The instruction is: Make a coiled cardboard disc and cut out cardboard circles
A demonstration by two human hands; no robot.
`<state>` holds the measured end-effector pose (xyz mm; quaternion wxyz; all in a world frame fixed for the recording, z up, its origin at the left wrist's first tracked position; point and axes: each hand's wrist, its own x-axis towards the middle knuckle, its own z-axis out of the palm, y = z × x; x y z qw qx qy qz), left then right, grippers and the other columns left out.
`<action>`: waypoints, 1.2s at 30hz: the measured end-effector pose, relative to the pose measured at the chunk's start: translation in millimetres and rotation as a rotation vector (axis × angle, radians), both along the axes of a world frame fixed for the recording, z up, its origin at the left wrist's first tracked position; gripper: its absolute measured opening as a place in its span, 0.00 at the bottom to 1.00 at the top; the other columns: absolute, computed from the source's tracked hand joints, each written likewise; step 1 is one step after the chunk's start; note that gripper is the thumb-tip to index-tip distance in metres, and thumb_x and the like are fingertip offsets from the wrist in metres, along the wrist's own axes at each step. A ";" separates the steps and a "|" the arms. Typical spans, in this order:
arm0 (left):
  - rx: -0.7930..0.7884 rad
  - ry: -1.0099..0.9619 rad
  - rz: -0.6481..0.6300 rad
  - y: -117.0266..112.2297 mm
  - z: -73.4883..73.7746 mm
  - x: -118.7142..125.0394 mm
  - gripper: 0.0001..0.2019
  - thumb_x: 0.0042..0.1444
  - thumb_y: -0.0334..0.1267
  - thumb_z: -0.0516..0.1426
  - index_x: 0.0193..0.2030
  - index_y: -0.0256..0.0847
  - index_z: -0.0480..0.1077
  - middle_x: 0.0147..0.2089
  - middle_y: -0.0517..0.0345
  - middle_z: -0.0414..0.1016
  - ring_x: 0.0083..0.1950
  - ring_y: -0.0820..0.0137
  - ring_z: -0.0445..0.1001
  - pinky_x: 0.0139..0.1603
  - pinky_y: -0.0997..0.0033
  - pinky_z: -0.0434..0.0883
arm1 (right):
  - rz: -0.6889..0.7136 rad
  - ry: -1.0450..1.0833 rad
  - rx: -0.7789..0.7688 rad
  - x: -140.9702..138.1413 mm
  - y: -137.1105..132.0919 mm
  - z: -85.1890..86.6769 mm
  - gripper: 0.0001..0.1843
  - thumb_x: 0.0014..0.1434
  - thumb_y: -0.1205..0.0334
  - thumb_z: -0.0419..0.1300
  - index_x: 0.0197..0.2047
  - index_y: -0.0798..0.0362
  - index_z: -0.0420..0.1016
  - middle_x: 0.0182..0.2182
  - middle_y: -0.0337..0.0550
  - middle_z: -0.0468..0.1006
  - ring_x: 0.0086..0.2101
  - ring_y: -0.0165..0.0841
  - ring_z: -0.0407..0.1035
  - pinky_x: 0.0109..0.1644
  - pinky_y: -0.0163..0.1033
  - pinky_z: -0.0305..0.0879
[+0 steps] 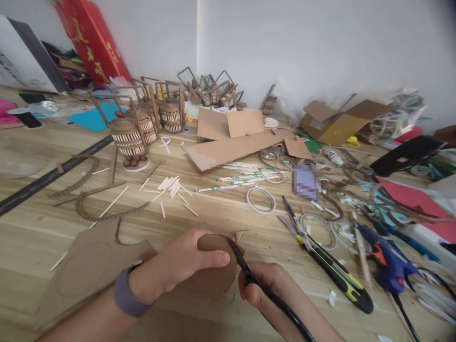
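My left hand (pixel 178 266) pinches a round brown cardboard disc (pixel 217 280), thumb lying across its top. My right hand (pixel 263 289) grips black-handled scissors (pixel 245 270), whose blades bite into the disc's upper right edge. Both hands hover low over the wooden floor. A large brown cardboard sheet (pixel 89 261) with a circle drawn on it and a curved cut-out lies just left of my left wrist, which wears a purple band.
Yellow-black scissors (pixel 320 251), a blue glue gun (pixel 388 261), tape rings (pixel 261 199) and a phone (pixel 305 182) lie to the right. Wooden sticks (pixel 171 185), corrugated strips (pixel 107 213), small woven baskets (pixel 128 135), flat cardboard (pixel 231 142) and boxes (pixel 335 123) fill the floor ahead.
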<state>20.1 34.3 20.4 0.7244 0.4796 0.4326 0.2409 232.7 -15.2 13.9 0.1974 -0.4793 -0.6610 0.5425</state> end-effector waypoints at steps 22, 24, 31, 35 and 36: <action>0.039 0.019 -0.022 -0.2 -1.5 -2.5 0.18 0.45 0.50 0.69 0.40 0.43 0.80 0.39 0.61 0.84 0.45 0.61 0.78 0.47 0.66 0.70 | 0.006 0.030 -0.007 -0.6 1.0 1.4 0.40 0.53 0.19 0.47 0.29 0.53 0.67 0.21 0.33 0.57 0.23 0.28 0.50 0.24 0.34 0.44; 0.054 0.006 -0.042 -0.7 -3.2 -2.3 0.16 0.47 0.50 0.68 0.39 0.43 0.81 0.40 0.61 0.84 0.45 0.60 0.78 0.47 0.66 0.70 | 0.003 0.064 0.004 -1.4 1.5 1.8 0.40 0.53 0.19 0.48 0.29 0.53 0.66 0.22 0.33 0.57 0.24 0.28 0.50 0.24 0.34 0.44; 0.076 -0.038 -0.088 0.0 -6.6 -0.9 0.17 0.49 0.51 0.68 0.40 0.41 0.81 0.39 0.60 0.85 0.44 0.60 0.78 0.45 0.67 0.71 | 0.004 0.100 0.013 -3.1 0.3 2.6 0.39 0.53 0.19 0.48 0.28 0.52 0.63 0.24 0.35 0.59 0.26 0.29 0.52 0.26 0.34 0.46; 0.068 -0.017 -0.063 0.0 -5.7 -0.3 0.17 0.48 0.49 0.69 0.42 0.42 0.81 0.40 0.60 0.85 0.45 0.60 0.78 0.46 0.67 0.70 | -0.013 0.052 0.002 -2.6 -0.4 2.5 0.39 0.52 0.19 0.47 0.27 0.51 0.63 0.23 0.34 0.56 0.25 0.30 0.51 0.26 0.36 0.44; 0.063 -0.015 -0.059 -0.3 -5.6 -0.2 0.17 0.48 0.49 0.69 0.42 0.42 0.81 0.40 0.60 0.85 0.44 0.60 0.78 0.46 0.66 0.70 | -0.014 0.037 0.005 -2.4 -0.2 2.6 0.39 0.52 0.19 0.47 0.27 0.51 0.63 0.23 0.34 0.55 0.25 0.30 0.51 0.26 0.36 0.44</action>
